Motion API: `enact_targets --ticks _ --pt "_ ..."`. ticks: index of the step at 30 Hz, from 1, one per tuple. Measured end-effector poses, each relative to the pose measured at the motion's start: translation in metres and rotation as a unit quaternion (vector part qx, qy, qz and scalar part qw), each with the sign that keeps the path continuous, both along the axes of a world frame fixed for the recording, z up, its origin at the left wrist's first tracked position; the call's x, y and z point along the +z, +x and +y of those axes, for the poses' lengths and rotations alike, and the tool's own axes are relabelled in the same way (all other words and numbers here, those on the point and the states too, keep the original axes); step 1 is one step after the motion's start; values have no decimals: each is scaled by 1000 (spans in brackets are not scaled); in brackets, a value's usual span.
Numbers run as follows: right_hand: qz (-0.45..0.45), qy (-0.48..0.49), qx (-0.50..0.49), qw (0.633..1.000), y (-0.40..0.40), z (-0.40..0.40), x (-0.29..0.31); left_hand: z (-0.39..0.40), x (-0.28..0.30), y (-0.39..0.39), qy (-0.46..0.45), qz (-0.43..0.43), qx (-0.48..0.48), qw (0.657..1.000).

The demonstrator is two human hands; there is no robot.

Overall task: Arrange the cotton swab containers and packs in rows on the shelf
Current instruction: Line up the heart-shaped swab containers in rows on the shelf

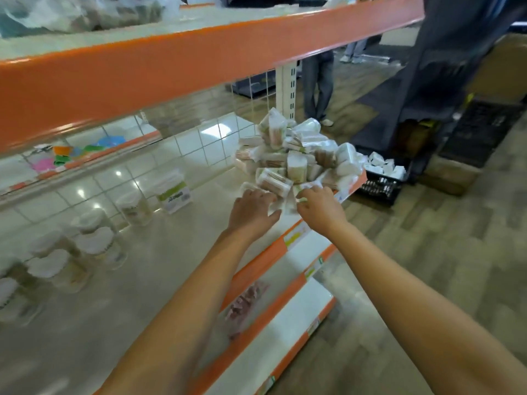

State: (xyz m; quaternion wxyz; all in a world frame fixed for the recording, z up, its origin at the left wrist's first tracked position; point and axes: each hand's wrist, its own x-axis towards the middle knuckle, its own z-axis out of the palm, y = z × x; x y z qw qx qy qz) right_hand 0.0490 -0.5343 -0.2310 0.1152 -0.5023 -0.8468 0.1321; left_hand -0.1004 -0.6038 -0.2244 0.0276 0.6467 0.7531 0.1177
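A big pile of swab packs [302, 155] sits at the far right end of the shelf [171, 246], and the packs point every which way. One pack [272, 182] at the near edge lies on its side, long way across. The left hand [252, 208] rests on the packs there with fingers bent. The right hand [319, 206] pinches a small pack [299, 192]. Round tubs [94, 240] stand in rows at the left.
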Motion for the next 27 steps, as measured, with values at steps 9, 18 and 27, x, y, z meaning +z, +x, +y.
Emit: enact_targets --ticks 9,18,27 --pt "-1 -15 -95 995 32 3 -24 14 -22 24 -6 -27 -66 997" --pt "61 -20 -76 995 37 33 -25 31 -39 36 -46 -41 -25 998" --pt "72 -64 -24 995 31 74 -26 55 -45 48 -24 -105 68 992"
